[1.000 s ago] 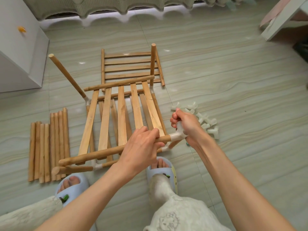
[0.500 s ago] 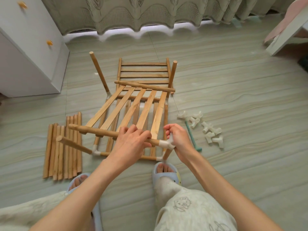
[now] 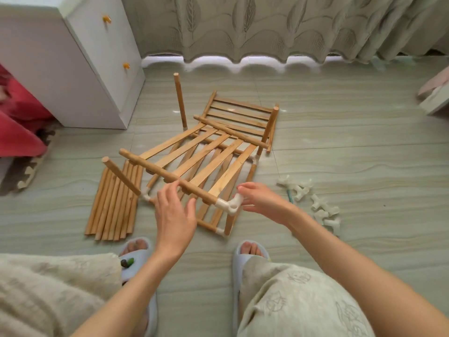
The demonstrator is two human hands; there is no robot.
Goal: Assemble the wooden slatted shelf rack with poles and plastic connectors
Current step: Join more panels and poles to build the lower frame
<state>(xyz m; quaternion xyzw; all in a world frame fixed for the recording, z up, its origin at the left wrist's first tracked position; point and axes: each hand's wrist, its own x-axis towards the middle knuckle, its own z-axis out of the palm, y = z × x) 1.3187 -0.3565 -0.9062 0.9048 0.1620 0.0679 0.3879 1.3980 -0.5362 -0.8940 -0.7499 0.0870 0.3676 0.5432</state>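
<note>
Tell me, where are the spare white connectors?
The connectors lie on the floor at the right, beside the right hand and the rack.

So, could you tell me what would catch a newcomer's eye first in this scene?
Probably the half-built wooden rack lying tilted on the floor at centre, with the left hand spread open at its near rail and the right hand fingering the white corner connector. Next, the bundle of spare poles to its left and the loose connectors to its right.
</note>
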